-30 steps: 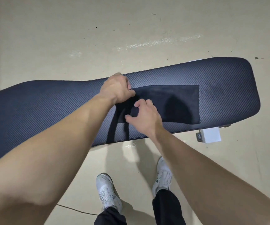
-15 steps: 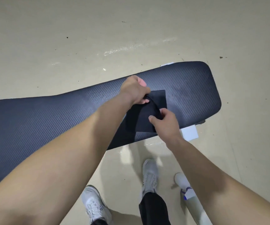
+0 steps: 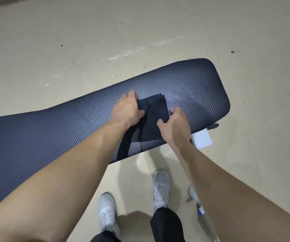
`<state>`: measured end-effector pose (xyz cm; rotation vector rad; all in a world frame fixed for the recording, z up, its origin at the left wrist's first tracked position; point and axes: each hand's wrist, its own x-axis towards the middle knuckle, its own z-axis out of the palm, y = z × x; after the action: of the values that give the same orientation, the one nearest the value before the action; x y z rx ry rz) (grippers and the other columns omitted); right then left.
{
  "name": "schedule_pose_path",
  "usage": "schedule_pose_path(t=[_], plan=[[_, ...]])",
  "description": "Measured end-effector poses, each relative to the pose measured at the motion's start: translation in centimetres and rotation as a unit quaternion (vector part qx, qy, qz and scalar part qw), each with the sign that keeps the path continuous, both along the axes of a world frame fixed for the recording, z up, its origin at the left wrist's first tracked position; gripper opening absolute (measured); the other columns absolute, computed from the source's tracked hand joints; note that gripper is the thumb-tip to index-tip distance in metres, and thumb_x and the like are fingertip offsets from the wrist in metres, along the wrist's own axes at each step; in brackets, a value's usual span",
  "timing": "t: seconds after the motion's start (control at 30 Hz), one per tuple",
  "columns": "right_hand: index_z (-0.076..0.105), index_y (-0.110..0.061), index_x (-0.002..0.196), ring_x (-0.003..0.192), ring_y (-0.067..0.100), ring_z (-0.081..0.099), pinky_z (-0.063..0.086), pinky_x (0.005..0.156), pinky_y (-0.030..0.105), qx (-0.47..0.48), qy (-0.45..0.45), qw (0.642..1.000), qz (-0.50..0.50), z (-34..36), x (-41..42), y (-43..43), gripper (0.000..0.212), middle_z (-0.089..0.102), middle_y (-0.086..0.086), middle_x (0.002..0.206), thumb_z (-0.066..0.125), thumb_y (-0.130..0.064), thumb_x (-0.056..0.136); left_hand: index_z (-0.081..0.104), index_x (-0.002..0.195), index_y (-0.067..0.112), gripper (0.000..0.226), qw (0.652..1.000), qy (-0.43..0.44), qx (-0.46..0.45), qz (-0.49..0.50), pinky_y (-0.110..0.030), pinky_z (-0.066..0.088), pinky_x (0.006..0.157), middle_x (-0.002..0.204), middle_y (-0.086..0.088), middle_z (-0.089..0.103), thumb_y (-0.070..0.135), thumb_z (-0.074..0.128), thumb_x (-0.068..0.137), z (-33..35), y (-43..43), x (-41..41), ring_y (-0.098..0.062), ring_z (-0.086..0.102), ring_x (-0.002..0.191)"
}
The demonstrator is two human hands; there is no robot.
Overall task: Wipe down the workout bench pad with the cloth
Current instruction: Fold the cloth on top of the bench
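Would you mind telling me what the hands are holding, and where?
Both grip the folded black cloth on the bench pad: left hand at its left edge, right hand at its right edge.

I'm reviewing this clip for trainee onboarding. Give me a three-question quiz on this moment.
1. True or false: the cloth lies on the pad.
2. Which hand holds the cloth's left edge? A) left hand B) right hand C) neither
3. Fill in: the cloth lies nearer the pad's ___ end as seen from the camera.

Key: 1 true. 2 A. 3 right.
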<state>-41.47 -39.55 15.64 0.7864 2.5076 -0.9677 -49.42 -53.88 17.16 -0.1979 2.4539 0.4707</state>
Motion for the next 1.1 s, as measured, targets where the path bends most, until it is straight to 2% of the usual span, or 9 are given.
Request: schedule_pose_path(t=[0.1, 0.27, 0.33, 0.43, 0.53, 0.67, 0.8, 0.9, 1.1], plan=[[0.048, -0.013, 0.126, 0.109, 0.028, 0.059, 0.052, 0.089, 0.044, -0.04, -0.039, 0.998, -0.026, -0.1, -0.1, 0.0, 0.057, 0.059, 0.006, 0.119, 0.074, -0.034, 0.081, 0.063, 0.095, 0.02, 0.019, 0.994, -0.02, 0.104, 0.031, -0.034, 0.054, 0.08, 0.097, -0.002, 0.067, 0.015, 0.072, 0.081, 0.8, -0.1, 1.3, -0.023, 0.065, 0.095], [0.05, -0.024, 0.135, 0.125, 0.026, 0.046, 0.047, 0.102, 0.045, -0.123, 0.016, 0.992, 0.018, 1.1, 2.5, 1.4, 0.078, 0.04, 0.009, 0.132, 0.085, -0.034, 0.066, 0.069, 0.086, 0.022, 0.022, 0.967, 0.03, 0.2, -0.156, -0.032, 0.048, 0.075, 0.085, 0.007, 0.057, 0.003, 0.071, 0.076, 5.6, -0.6, 4.5, -0.019, 0.058, 0.083], [0.058, -0.039, 0.13, 0.134, 0.036, 0.045, 0.045, 0.106, 0.058, -0.161, 0.068, 0.983, 0.061, 0.3, 4.8, 3.4, 0.062, 0.043, 0.014, 0.145, 0.078, -0.046, 0.073, 0.072, 0.089, 0.022, 0.027, 0.943, 0.01, 0.23, -0.241, -0.03, 0.048, 0.078, 0.095, 0.002, 0.056, -0.001, 0.071, 0.074, 8.0, -0.7, 6.0, -0.017, 0.057, 0.082], [0.067, -0.041, 0.107, 0.135, 0.028, 0.042, 0.036, 0.114, 0.043, -0.255, 0.054, 0.963, 0.073, 3.4, 8.7, 4.5, 0.035, 0.063, -0.004, 0.123, 0.079, -0.031, 0.076, 0.07, 0.089, 0.026, 0.029, 0.919, -0.073, 0.233, -0.309, -0.021, 0.046, 0.072, 0.094, 0.006, 0.062, 0.0, 0.074, 0.075, 10.5, -0.6, 7.7, -0.014, 0.059, 0.08], [0.071, -0.031, 0.097, 0.12, 0.021, 0.06, 0.047, 0.104, 0.037, -0.308, 0.005, 0.951, 0.027, 8.0, 13.0, 4.9, 0.036, 0.071, -0.001, 0.112, 0.084, -0.041, 0.066, 0.067, 0.084, 0.029, 0.031, 0.917, -0.138, 0.242, -0.286, -0.022, 0.046, 0.064, 0.08, 0.009, 0.065, 0.001, 0.079, 0.076, 10.5, -0.5, 8.5, -0.013, 0.06, 0.068], [0.069, -0.002, 0.105, 0.086, 0.023, 0.073, 0.056, 0.077, 0.039, -0.343, -0.053, 0.936, -0.058, 9.3, 19.7, 6.4, 0.043, 0.076, 0.008, 0.096, 0.062, -0.043, 0.096, 0.059, 0.086, 0.019, 0.036, 0.939, -0.163, 0.178, -0.244, -0.035, 0.049, 0.069, 0.08, -0.003, 0.066, 0.017, 0.09, 0.068, 8.2, 1.1, 11.1, -0.02, 0.061, 0.067], [0.068, -0.003, 0.105, 0.098, 0.03, 0.072, 0.053, 0.095, 0.049, -0.327, -0.034, 0.927, -0.178, 8.1, 28.5, 8.3, 0.053, 0.074, 0.013, 0.107, 0.054, -0.053, 0.093, 0.051, 0.08, 0.015, 0.045, 0.925, -0.255, 0.224, -0.172, -0.025, 0.043, 0.052, 0.063, 0.002, 0.056, 0.013, 0.092, 0.062, 5.4, 6.1, 17.1, -0.014, 0.052, 0.052], [0.069, -0.008, 0.109, 0.104, 0.025, 0.071, 0.053, 0.097, 0.042, -0.333, 0.022, 0.903, -0.271, 6.8, 34.9, 10.6, 0.031, 0.075, 0.008, 0.111, 0.052, -0.034, 0.103, 0.058, 0.091, 0.013, 0.052, 0.906, -0.311, 0.263, -0.113, -0.025, 0.044, 0.062, 0.067, 0.002, 0.066, 0.025, 0.091, 0.053, 3.8, 10.1, 22.2, -0.013, 0.058, 0.058], [0.069, -0.02, 0.119, 0.107, 0.017, 0.072, 0.053, 0.096, 0.037, -0.394, 0.062, 0.808, -0.433, 4.3, 49.0, 16.0, 0.028, 0.075, -0.003, 0.115, 0.049, -0.034, 0.105, 0.051, 0.094, 0.016, 0.024, 0.88, -0.352, 0.32, -0.026, -0.029, 0.055, 0.069, 0.081, -0.003, 0.066, 0.01, 0.074, 0.087, 0.1, 20.3, 35.6, -0.017, 0.063, 0.067]])
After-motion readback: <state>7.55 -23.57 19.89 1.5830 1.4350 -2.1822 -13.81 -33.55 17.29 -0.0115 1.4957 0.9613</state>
